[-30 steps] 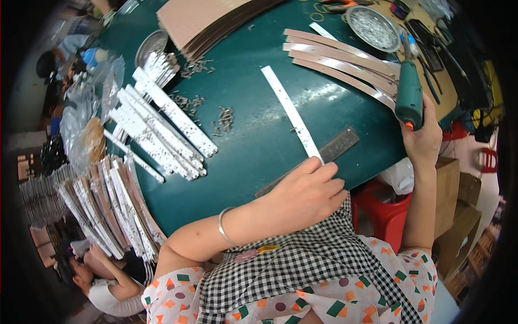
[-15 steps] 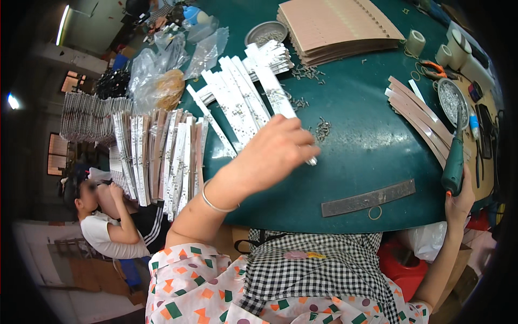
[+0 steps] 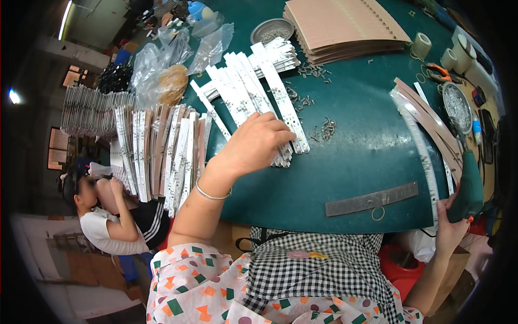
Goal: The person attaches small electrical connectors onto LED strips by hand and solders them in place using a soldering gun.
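My left hand (image 3: 260, 141) is over the near end of a fanned stack of white strips (image 3: 237, 92) with small metal fittings. Its bent fingers rest on the strips, by the left edge of a separate white strip (image 3: 280, 97); what lies under the fingertips is hidden. At the right table edge my right hand (image 3: 452, 233) is closed round a green electric screwdriver (image 3: 468, 186). Beside its thumb is the near end of a long white strip (image 3: 426, 162), which lies along brown strips (image 3: 431, 119).
Loose screws (image 3: 325, 128) lie near the strips. A dark metal bar (image 3: 372, 200) and a rubber band (image 3: 379, 214) are in front. Brown boards (image 3: 345, 27), a screw dish (image 3: 272, 27), another dish (image 3: 456, 105) and pliers (image 3: 436, 72) stand around. A person (image 3: 110, 221) sits at left.
My left hand has shifted slightly left, and the separate strip now lies beside it. My right hand has moved nearer with the screwdriver; a white strip now shows beside its thumb.
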`<state>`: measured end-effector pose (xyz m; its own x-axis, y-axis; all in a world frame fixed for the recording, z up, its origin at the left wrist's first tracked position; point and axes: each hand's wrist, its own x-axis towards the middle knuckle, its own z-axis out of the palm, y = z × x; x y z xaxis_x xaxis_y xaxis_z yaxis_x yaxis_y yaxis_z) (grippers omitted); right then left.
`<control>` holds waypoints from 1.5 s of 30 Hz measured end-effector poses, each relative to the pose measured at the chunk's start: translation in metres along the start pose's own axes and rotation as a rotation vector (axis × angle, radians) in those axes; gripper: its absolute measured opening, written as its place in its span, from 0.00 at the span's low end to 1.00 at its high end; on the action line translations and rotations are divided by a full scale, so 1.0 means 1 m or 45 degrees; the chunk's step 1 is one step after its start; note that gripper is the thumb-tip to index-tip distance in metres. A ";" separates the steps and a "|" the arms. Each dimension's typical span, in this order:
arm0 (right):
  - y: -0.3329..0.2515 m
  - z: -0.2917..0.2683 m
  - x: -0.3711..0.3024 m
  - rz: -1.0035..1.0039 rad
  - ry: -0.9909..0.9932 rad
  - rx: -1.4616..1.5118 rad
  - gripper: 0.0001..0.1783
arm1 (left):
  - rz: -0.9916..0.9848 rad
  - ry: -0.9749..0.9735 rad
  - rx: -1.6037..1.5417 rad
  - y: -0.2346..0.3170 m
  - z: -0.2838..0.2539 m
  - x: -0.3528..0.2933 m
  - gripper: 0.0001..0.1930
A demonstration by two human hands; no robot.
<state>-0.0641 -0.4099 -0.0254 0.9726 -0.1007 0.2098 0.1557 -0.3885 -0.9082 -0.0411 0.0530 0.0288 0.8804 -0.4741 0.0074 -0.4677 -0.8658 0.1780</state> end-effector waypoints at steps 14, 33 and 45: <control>-0.033 0.081 -0.047 0.150 -0.075 -0.192 0.24 | -0.102 0.408 -0.164 0.031 0.030 0.071 0.04; -0.052 0.063 -0.034 0.061 -0.063 0.301 0.23 | -0.231 0.316 -0.828 0.085 0.046 0.091 0.10; -0.054 0.087 -0.017 0.002 -0.251 0.457 0.34 | -0.440 -0.069 -2.576 0.149 0.063 0.067 0.09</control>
<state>-0.0741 -0.3075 -0.0111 0.9820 0.0901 0.1662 0.1704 -0.0404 -0.9846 -0.0566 -0.1184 -0.0061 0.8742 -0.4006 -0.2744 0.4488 0.4508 0.7716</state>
